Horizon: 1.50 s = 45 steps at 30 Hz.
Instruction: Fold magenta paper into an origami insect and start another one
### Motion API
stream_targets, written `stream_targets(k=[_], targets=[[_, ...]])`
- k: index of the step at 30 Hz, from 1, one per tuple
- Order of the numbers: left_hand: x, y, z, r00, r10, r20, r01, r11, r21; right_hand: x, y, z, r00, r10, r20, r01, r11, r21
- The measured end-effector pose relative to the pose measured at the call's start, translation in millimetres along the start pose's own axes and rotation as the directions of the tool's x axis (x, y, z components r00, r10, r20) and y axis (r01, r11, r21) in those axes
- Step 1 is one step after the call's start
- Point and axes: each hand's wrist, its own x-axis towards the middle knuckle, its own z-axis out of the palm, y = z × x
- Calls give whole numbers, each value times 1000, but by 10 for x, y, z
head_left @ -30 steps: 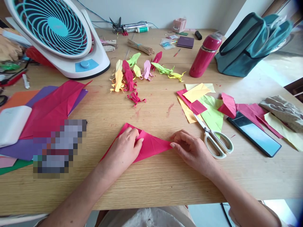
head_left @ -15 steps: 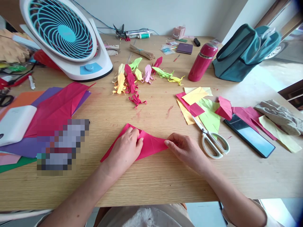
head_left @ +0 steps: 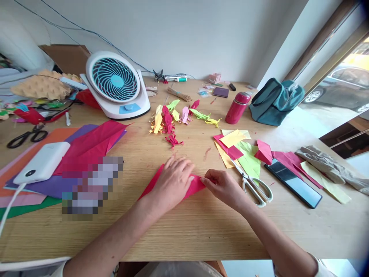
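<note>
A folded red-pink paper (head_left: 150, 186) lies on the wooden table in front of me. My left hand (head_left: 175, 179) rests flat across its middle, fingers stretched out, hiding much of the sheet. At the paper's right tip, my right hand (head_left: 220, 185) pinches the corner between thumb and forefinger. Several folded paper figures (head_left: 168, 121) in red, yellow, green and pink stand beyond my hands. White-handled scissors (head_left: 257, 189) lie to the right of my right hand, touching coloured paper pieces (head_left: 248, 157).
A fan (head_left: 117, 82) stands at the back left, with coloured sheets (head_left: 86, 144) and a white power bank (head_left: 43, 163) nearer. On the right are a red flask (head_left: 238, 108), a teal bag (head_left: 275, 102), a phone (head_left: 294, 184) and a grey cloth (head_left: 319, 163).
My left hand has gone from curled fingers on the paper to lying flat, further right over it. My right hand still pinches the tip. The head view has tilted up, showing more wall.
</note>
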Motion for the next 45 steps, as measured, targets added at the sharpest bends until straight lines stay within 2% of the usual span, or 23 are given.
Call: stream_targets(k=[3, 7, 10, 14, 19, 25, 28, 31, 35, 42, 45], targets=[[122, 41, -18, 993, 103, 64, -101, 994, -43, 72, -20, -38, 997, -71, -10, 71, 997, -26], [177, -1, 32, 988, 122, 97, -116, 991, -73, 132, 48, -8, 995, -93, -20, 94, 992, 84], [149, -49, 71, 990, 64, 128, -54, 995, -79, 141, 115, 56, 999, -53, -2, 52, 980, 191], [97, -90, 79, 984, -22, 175, 43, 992, -115, 126, 129, 92, 999, -47, -21, 50, 974, 220], [56, -143, 76, 989, -35, 145, 71, 966, -248, 111, 122, 82, 991, -114, -74, 127, 973, 194], [52, -216, 84, 999, 16, -31, -26, 931, -365, 102, 154, 79, 979, -192, -70, 202, 963, 179], [64, -248, 97, 998, 65, 14, -53, 902, -429, 97, 152, 67, 971, -228, -72, 237, 956, 173], [68, -260, 99, 995, 65, 69, -28, 895, -444, 90, 149, 52, 968, -243, -58, 250, 950, 188], [54, -261, 85, 996, 34, 79, 9, 875, -483, 76, 160, 35, 963, -261, -65, 268, 944, 194], [48, -285, 87, 994, 49, 103, 22, 801, -598, 50, 168, 22, 942, -312, -122, 330, 926, 184], [48, -299, 109, 990, 49, 133, 39, 807, -590, 49, 169, 21, 932, -334, -139, 357, 914, 195]])
